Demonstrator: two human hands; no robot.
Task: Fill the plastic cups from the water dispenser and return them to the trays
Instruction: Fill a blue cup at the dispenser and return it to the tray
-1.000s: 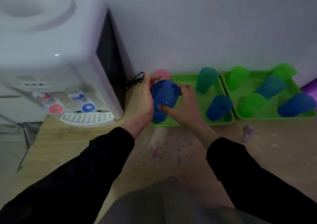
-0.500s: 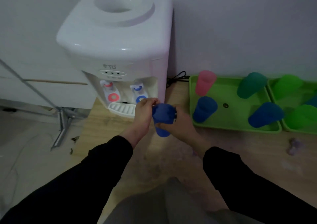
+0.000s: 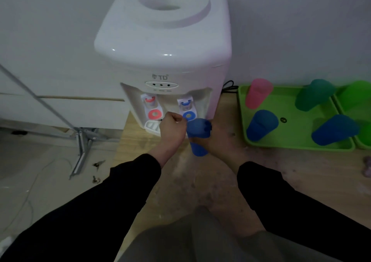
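The white water dispenser stands on the wooden table with a red tap and a blue tap over its drip tray. I hold a blue cup upright just below and in front of the blue tap. My right hand grips its right side. My left hand is curled against the left of its rim. On the green tray to the right stand a pink cup, a blue cup, a teal cup and another blue cup.
A second green tray with a green cup shows at the right edge. A black cord runs behind the dispenser. A metal stand is on the floor at the left. A small purple scrap lies on the table.
Both hands have carried the blue cup left from the tray to the dispenser's blue tap. My view has turned left, so the dispenser is now centred.
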